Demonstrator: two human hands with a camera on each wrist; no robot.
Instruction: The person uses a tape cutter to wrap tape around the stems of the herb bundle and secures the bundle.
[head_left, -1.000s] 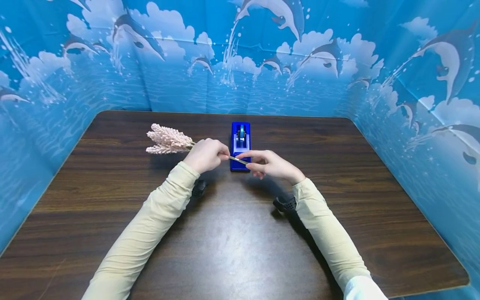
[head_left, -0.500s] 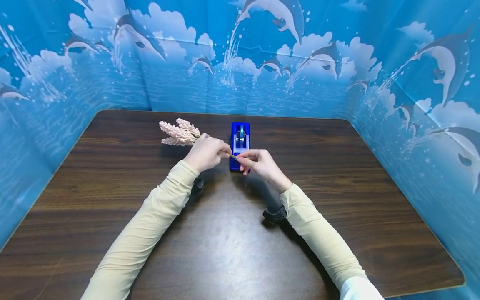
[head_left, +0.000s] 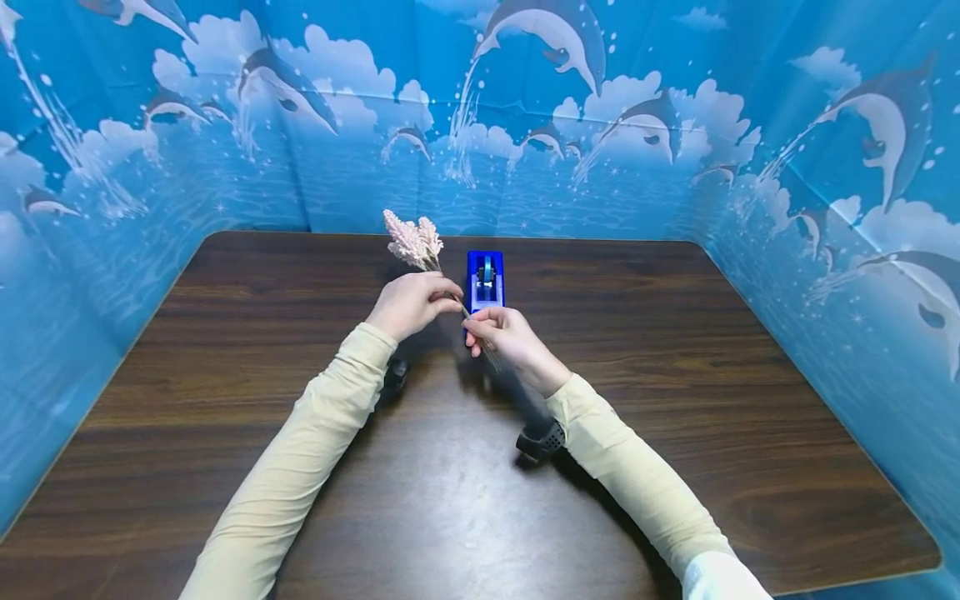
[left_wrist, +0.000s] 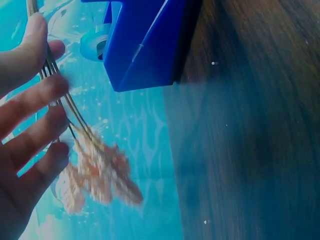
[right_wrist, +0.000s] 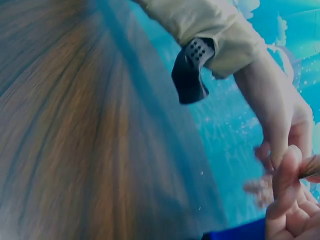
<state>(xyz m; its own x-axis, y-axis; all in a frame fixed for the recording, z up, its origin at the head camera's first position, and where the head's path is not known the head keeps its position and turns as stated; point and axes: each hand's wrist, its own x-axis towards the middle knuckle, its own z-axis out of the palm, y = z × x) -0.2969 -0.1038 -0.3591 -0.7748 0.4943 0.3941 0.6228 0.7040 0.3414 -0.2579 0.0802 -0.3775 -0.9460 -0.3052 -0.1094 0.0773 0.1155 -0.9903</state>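
A bunch of pale pink flowers on thin stems is held over the table, heads up and slightly left in the head view. My left hand holds the stems between thumb and index finger, its other fingers spread alongside them. Lower on the same stems, my right hand pinches with thumb and fingertips; the stem ends stick out below it, blurred. Just behind the hands stands a blue tape dispenser with a roll of tape in it, its front partly hidden by the right hand.
The dark wooden table stretches out on all sides. A blue dolphin-print curtain hangs along its back and sides. Black wrist devices show under each forearm, the right one close to the tabletop.
The flowers have swung from lying leftward to pointing up and away, moving right. My right hand has shifted left along the stems, and the left hand's fingers have loosened a little.
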